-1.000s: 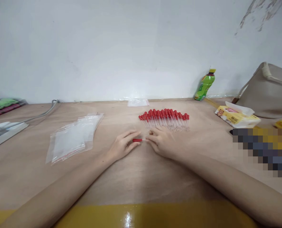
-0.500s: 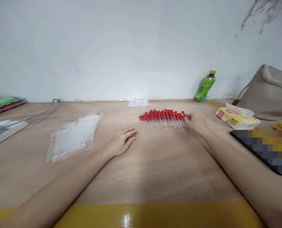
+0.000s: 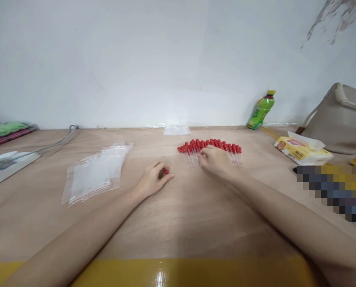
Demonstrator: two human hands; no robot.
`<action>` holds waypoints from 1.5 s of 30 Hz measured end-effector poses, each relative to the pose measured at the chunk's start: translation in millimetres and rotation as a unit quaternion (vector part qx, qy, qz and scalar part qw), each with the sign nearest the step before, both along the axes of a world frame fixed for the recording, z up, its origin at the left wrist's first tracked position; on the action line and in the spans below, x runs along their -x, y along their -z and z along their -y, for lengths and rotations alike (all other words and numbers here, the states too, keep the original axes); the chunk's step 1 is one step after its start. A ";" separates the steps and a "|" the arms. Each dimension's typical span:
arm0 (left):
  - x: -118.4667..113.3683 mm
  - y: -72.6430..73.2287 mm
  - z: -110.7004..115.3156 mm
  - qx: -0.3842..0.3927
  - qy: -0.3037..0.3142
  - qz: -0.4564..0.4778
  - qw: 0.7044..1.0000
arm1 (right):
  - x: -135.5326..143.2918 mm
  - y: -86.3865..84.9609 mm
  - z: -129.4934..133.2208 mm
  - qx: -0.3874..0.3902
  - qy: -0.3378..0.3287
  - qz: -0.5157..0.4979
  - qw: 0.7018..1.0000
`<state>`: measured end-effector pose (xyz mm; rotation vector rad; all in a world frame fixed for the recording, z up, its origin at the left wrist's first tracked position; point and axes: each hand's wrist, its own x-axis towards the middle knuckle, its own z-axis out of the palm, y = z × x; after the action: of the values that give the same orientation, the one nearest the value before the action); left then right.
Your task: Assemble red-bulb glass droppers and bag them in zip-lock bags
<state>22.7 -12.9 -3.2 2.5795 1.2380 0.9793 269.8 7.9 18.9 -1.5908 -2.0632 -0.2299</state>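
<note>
A row of glass droppers (image 3: 236, 149) with red rubber bulbs lies side by side on the table, tips towards me. My left hand (image 3: 154, 177) rests on the table to their left, its fingers curled round a dropper whose red bulb (image 3: 166, 172) shows by the fingertips; the rest of it is hidden. Over the middle of the row is my right hand (image 3: 216, 160), slightly blurred, with thumb and fingers pressed together and several droppers covered. Whether it grips one I cannot make out. Clear zip bags (image 3: 91, 175) lie in an overlapping pile left of my left hand.
Another clear bag (image 3: 177, 130) lies against the wall. At the right stand a green bottle (image 3: 261, 111), a tissue pack (image 3: 303, 149) and a grey bag (image 3: 333, 119), with a blurred-out dark object in front. A cable (image 3: 58, 141) runs across a white board (image 3: 16, 164) at the left.
My right hand has moved left from the right end of the row to its middle. A red dropper bulb now shows in my left hand, whose fingers have curled in.
</note>
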 end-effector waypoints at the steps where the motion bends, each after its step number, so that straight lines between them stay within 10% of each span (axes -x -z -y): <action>1: 0.9 1.0 -0.7 0.004 -0.003 0.007 1.000 | 17.7 0.1 -0.9 0.007 -0.026 0.008 1.000; 7: 8.1 13.0 -5.1 0.031 -0.008 0.082 0.996 | 102.5 3.1 -29.8 0.090 0.032 -0.019 0.995; 12: 11.1 15.2 -6.0 -0.018 -0.046 0.082 0.995 | 122.0 10.6 -39.6 0.118 0.057 -0.020 0.991; 27: -2.7 8.3 1.5 0.048 -0.029 0.084 0.995 | 1.1 38.2 40.5 -0.073 -0.202 -0.107 0.971; 45: -19.4 1.7 15.0 0.026 0.029 0.061 0.997 | 17.6 35.6 48.4 -0.067 -0.310 -0.155 0.936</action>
<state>42.1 -27.9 -4.9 2.4618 1.1355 1.0606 252.2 -40.5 -16.6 -0.7720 -2.1209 0.1019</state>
